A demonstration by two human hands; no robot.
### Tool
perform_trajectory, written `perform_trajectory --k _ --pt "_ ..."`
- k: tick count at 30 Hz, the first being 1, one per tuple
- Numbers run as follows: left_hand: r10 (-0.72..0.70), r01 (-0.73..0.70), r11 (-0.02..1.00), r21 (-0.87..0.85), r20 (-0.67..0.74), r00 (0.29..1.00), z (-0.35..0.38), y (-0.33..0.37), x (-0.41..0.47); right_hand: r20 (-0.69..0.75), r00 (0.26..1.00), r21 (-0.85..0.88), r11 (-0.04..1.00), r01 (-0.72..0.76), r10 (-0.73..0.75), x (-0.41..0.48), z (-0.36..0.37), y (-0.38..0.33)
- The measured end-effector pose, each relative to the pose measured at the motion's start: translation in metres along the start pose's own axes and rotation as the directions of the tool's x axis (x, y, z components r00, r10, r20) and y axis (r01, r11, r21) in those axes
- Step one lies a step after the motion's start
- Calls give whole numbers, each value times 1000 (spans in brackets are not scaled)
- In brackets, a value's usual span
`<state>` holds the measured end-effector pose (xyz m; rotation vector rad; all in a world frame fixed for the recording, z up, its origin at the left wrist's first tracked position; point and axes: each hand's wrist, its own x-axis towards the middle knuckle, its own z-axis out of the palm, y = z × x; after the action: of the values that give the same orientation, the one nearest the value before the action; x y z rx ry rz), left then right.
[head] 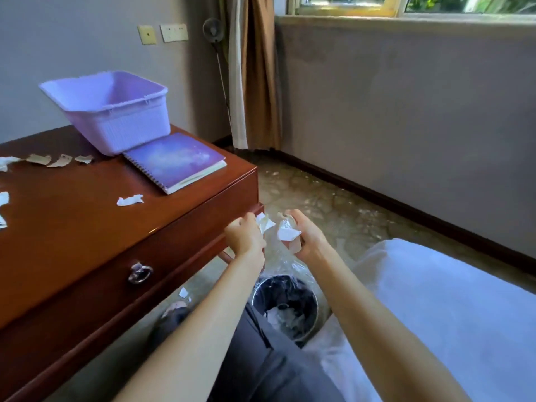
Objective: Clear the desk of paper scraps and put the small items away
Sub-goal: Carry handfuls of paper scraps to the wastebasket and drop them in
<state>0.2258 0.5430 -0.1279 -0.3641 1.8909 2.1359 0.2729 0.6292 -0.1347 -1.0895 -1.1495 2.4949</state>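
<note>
Grey-walled room, with a wooden desk (pixel 72 227) on our left and a white-sheeted bed (pixel 435 300) on our right. Nearest us, on the floor between desk and bed, we see the bin (pixel 316 309) with a clear liner and white paper in it. One stray scrap (pixel 184 293) lies on the floor near the bin, below the desk's near edge.

Off the desk's near right corner, the left hand (pixel 245 236) has its fingers curled tight on a white piece (pixel 265 223). The right hand (pixel 309 240) is clamped round a crumpled wad (pixel 287 233).

Further off, a torn bit (pixel 130 200) lies mid-desk. More bits (pixel 59 161) lie toward the far left corner and along the left edge. The notebook (pixel 174 161) sits at the far right corner, with the lilac basket (pixel 113 111) touching it behind.

Risks, as we judge them:
- Both hands look high above the bin and perhaps past its mouth, so released paper may flutter wide onto the floor.
- The bunched liner could deflect it.
</note>
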Motion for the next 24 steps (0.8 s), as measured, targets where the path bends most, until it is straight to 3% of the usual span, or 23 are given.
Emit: perform_trajectory --k 3,10,19,24 --pt "-114 116 986 117 -27 993 10 -46 5 -170 982 -64 993 -97 85 27 -45 28" --pt "-267 306 866 396 -152 952 23 -142 52 -273 918 -30 951 -308 288 92 -107 91" --pt "-429 480 702 526 -226 875 47 -205 107 -478 753 -33 847 -530 452 171 -129 140" --pt "-543 553 633 542 -198 816 61 -219 117 -456 721 55 825 -562 522 188 -134 160"
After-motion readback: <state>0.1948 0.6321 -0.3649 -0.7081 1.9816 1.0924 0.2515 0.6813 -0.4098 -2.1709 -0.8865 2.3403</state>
